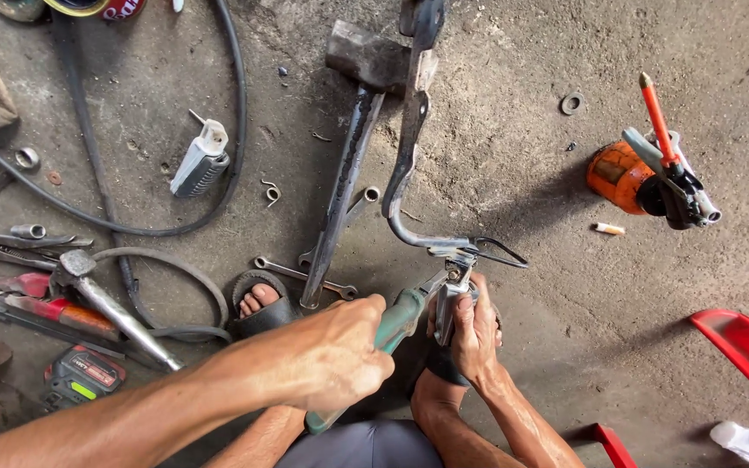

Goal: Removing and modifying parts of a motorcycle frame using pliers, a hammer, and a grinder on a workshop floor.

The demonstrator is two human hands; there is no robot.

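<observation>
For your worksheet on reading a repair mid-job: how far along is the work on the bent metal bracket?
Done: tools lie spread on the floor, a hammer among them. In hand: the left hand grips a green-handled tool on the clamp at the bracket end; the right hand steadies it. Left: clamp remains attached; spanners lie unused.

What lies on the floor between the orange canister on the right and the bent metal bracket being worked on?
In the head view, only a cigarette butt lies on bare concrete between the orange canister and the bent metal bracket.
</observation>
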